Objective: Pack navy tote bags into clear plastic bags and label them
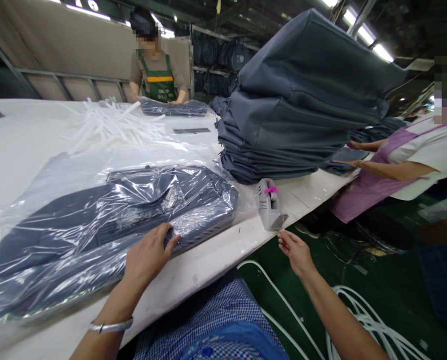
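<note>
A dark blue, leather-like item (pixel 73 205) lies flat in a clear plastic bag (pixel 204 220) along the near side of the table. My left hand (pixel 150 252) rests on the bag's near edge, thumb and fingers apart, gripping nothing. Just off the table's edge, my right hand (pixel 294 250) has its thumb and fingertips pinched together. The fingertips are close to the cutter end of a grey tape dispenser (pixel 270 207) with a pink piece on top. Whatever is in the pinch is too small to make out.
Dark blue leather-like pieces form a tall stack (pixel 283 125) behind the dispenser. White strips (pixel 106 125) lie heaped across the table (pixel 16 135). One person in a green apron (pixel 159 82) works opposite; another in a pink apron (pixel 377 170) stands right. White tubing (pixel 369 320) coils on the floor.
</note>
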A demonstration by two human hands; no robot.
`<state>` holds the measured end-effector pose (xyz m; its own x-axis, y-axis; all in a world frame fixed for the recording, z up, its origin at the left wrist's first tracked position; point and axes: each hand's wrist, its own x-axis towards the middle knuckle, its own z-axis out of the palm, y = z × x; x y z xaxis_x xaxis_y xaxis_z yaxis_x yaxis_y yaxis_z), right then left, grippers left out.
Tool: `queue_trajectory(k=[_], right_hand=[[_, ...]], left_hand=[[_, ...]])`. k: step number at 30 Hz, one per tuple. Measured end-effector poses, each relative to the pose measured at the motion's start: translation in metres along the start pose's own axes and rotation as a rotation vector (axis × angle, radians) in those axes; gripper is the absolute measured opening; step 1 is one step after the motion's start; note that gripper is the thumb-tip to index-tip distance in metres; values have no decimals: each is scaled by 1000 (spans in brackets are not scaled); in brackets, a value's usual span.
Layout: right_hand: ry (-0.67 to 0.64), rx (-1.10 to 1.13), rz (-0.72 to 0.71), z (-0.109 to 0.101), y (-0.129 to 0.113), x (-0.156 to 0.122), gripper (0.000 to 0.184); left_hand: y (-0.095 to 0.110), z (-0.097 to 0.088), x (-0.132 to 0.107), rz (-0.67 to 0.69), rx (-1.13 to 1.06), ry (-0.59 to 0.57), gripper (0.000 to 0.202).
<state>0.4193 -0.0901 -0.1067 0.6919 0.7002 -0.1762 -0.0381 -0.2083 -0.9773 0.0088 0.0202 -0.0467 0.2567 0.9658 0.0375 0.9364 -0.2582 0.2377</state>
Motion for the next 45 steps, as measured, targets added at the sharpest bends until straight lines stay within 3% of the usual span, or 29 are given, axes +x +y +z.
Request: queue_trajectory(k=[5, 8, 11, 14, 17, 19, 23, 27, 32, 35, 38, 45], right_hand=[[51, -388, -168, -39, 0, 9, 35], [30, -930, -491, -69, -17, 2, 28], [-163, -1212, -787, -82, -49, -6, 29], [-371, -1172, -1088, -67, -86, -8, 25], [-544, -958, -1384, -18, -117, -5, 31], [-672, -825, -1437, 31, -135, -8, 30], [-1073, -716, -1334, 142, -162, -37, 16], [-1494, -622, -1276, 246, -173, -77, 19], [-1802, -658, -1278, 347, -165, -121, 17], [-1870, -730, -1349, 392, -158, -142, 16], [-1829, -826, -1440, 427, -153, -157, 18], [-1745, -1077, -1641, 473, -150, -169, 20]], left_hand=[[2, -5, 1, 28, 18, -21, 41], [2, -7, 1, 48, 25, -18, 40], [5, -7, 1, 40, 18, 1, 38], [12, -4, -4, 35, -23, 27, 33], [18, 3, -7, 48, -79, 93, 30], [19, 8, -7, 42, -98, 135, 33], [21, 16, -8, 19, -118, 177, 39], [24, 25, -10, 11, -162, 231, 35], [25, 36, -10, -39, -188, 228, 51], [25, 34, -10, -19, -234, 212, 48], [23, 30, -10, 11, -228, 203, 43], [22, 32, -12, 42, -207, 194, 55]])
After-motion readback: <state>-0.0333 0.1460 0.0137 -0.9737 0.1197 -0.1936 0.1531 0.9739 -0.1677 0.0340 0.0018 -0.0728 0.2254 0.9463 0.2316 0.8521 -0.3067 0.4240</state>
